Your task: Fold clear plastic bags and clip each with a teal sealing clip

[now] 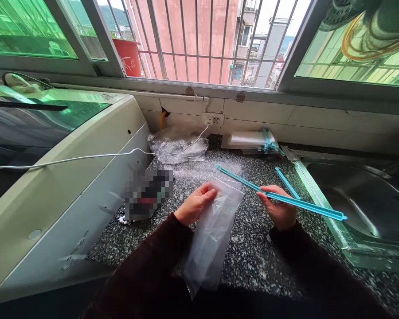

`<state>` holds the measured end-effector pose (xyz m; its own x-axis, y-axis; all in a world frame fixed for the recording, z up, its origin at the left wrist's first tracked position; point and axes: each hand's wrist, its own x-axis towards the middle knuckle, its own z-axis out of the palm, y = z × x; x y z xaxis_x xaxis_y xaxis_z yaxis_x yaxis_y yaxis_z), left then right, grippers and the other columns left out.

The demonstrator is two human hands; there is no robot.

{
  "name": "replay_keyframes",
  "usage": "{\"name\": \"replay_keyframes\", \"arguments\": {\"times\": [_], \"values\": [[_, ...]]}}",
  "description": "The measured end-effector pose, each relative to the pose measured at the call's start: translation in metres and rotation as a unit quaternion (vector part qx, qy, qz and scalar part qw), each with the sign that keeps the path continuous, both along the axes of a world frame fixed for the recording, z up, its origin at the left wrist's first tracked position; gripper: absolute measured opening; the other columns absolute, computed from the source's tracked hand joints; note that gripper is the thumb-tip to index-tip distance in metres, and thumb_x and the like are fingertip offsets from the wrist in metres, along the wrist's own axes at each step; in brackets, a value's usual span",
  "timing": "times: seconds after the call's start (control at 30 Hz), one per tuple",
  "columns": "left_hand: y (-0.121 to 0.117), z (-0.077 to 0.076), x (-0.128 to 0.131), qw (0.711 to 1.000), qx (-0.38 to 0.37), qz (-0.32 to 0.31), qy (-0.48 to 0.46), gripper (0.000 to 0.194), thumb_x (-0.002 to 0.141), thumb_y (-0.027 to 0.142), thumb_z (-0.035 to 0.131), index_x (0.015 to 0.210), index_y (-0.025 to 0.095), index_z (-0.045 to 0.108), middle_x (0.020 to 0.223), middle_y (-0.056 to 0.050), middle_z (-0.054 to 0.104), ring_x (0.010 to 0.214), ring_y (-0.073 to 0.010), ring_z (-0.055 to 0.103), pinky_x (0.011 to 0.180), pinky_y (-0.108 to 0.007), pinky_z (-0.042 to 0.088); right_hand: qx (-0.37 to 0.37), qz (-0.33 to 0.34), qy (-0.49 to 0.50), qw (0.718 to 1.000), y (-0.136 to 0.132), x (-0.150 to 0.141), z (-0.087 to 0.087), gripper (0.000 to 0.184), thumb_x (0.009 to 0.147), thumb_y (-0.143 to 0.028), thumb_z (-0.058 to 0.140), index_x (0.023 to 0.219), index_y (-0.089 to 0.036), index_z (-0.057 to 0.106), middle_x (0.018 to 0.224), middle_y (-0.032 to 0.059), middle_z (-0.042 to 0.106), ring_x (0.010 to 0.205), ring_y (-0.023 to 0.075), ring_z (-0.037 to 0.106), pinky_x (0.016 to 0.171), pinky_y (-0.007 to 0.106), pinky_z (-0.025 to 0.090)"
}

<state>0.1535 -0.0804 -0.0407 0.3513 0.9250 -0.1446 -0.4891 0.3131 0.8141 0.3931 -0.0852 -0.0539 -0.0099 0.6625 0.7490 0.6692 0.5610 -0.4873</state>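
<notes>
My left hand (195, 204) pinches the top edge of a clear plastic bag (213, 235), which hangs down toward me over the speckled counter (252, 252). My right hand (279, 210) is closed round the middle of a long teal sealing stick (306, 204) that points from upper left to lower right, just beside the bag's mouth. A second teal stick (287, 182) lies on the counter behind my right hand.
A white appliance (63, 186) with a white cable (86, 157) across it fills the left. A steel sink (362, 199) lies at the right. Crumpled clear bags (177, 146), a stack of bags with teal sticks (252, 141) and a wall socket (213, 119) sit at the back.
</notes>
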Motion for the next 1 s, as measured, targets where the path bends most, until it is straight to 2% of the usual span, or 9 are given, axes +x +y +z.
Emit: {"name": "replay_keyframes", "arguments": {"times": [0.17,0.3,0.5,0.73,1.0], "values": [[0.001,-0.007,0.004,0.997,-0.003,-0.037,0.073,0.040,0.053,0.044,0.079,0.071,0.011,0.064,0.058,0.001,0.056,0.050,-0.0066,0.043,0.050,-0.020,0.028,-0.005,0.045,-0.044,0.998,-0.007,-0.011,-0.005,0.007,0.076,-0.026,0.065,0.082,-0.022,0.063,0.074,0.0035,0.067,0.068,0.0179,0.063,0.064,0.033,0.054],[0.001,-0.011,0.007,0.994,-0.009,-0.049,0.093,0.041,0.052,0.046,0.078,0.068,0.011,0.063,0.055,0.001,0.054,0.047,-0.0064,0.042,0.049,-0.020,0.027,0.000,0.068,-0.052,0.996,-0.012,-0.016,-0.003,0.008,0.076,-0.026,0.064,0.083,-0.023,0.064,0.075,0.0035,0.067,0.069,0.0178,0.063,0.063,0.032,0.054],[0.001,-0.011,0.008,0.996,-0.050,-0.031,0.074,0.040,0.050,0.045,0.079,0.063,0.011,0.062,0.052,0.000,0.057,0.044,-0.0073,0.044,0.046,-0.021,0.028,0.006,0.080,-0.045,0.996,-0.017,-0.020,0.000,0.008,0.076,-0.024,0.065,0.085,-0.024,0.063,0.074,0.0030,0.067,0.067,0.0176,0.063,0.061,0.032,0.054],[0.002,-0.011,0.008,0.997,-0.074,-0.005,0.038,0.037,0.052,0.040,0.079,0.070,0.011,0.067,0.060,-0.004,0.064,0.051,-0.0118,0.053,0.051,-0.022,0.037,-0.014,0.107,-0.049,0.993,-0.017,-0.021,0.001,0.007,0.077,-0.024,0.064,0.083,-0.023,0.063,0.073,0.0026,0.067,0.067,0.0168,0.063,0.063,0.031,0.053],[0.000,-0.009,0.010,0.996,-0.079,0.028,0.033,0.023,0.054,0.030,0.076,0.065,0.011,0.067,0.056,-0.002,0.063,0.050,-0.0125,0.053,0.051,-0.024,0.038,-0.124,0.110,0.028,0.986,-0.015,-0.018,0.000,0.016,0.077,-0.034,0.064,0.087,-0.022,0.062,0.078,0.0029,0.066,0.067,0.0158,0.062,0.062,0.029,0.054]]}}
